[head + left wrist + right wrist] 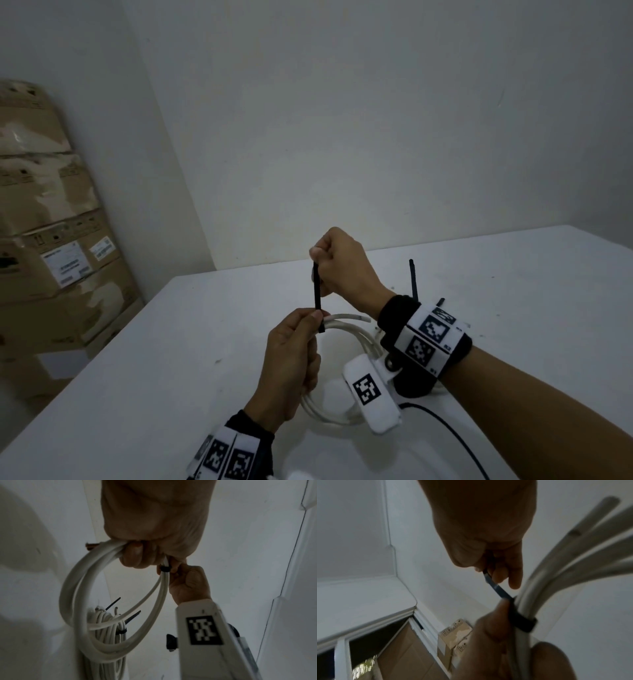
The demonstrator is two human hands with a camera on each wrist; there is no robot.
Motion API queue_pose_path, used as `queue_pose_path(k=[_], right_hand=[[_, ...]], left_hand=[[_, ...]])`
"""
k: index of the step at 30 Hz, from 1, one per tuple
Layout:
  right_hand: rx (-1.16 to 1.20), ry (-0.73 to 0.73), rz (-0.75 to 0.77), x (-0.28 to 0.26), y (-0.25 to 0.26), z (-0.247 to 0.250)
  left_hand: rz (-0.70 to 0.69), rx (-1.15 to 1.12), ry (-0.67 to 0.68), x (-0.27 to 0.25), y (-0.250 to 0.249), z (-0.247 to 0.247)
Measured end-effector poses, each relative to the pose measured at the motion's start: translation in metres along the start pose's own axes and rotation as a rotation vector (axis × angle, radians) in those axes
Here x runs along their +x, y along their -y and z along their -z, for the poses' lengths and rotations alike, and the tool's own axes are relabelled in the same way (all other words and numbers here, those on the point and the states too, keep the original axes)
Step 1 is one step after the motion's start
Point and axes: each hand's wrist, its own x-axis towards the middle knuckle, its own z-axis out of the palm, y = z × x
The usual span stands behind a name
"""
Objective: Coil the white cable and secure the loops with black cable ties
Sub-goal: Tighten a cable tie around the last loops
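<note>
Your left hand [291, 359] grips the loops of the white cable [82, 588] above the white table [154, 359], and your right hand [342, 263] is closed around the tail of a black cable tie [318, 294] whose band wraps the loops just beside your left thumb. A second cable bundle [109, 628] with black ties lies on the table under the held coil. The table stands in a corner of pale walls, with stacked cardboard boxes [51, 240] on the left.
</note>
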Motion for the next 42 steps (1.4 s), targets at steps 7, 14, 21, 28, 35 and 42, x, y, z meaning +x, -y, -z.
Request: queue_pose_path(k=[7,14,21,28,35,42], right_hand=[[-0.026,0.21,-0.053,-0.001,-0.011,0.007],[0.056,0.255,-0.027,0.0,-0.002,0.006],[0.182,0.116,-0.068,0.008,-0.001,0.009],[0.231,0.042,-0.23,0.01,-0.006,0.002],[0.177,0.016,-0.235,0.01,-0.015,0.008],[-0.028,0.047,0.063,0.0,-0.006,0.034]], left_hand=[[0.154,0.257,0.253,0.015,-0.018,0.026],[0.171,0.25,0.33,0.017,-0.038,0.027],[0.086,0.149,0.301,0.01,-0.038,0.016],[0.103,0.209,0.239,0.004,-0.041,0.004],[0.133,0.257,0.211,0.004,-0.039,-0.007],[0.182,0.096,0.128,0.026,-0.06,0.001]])
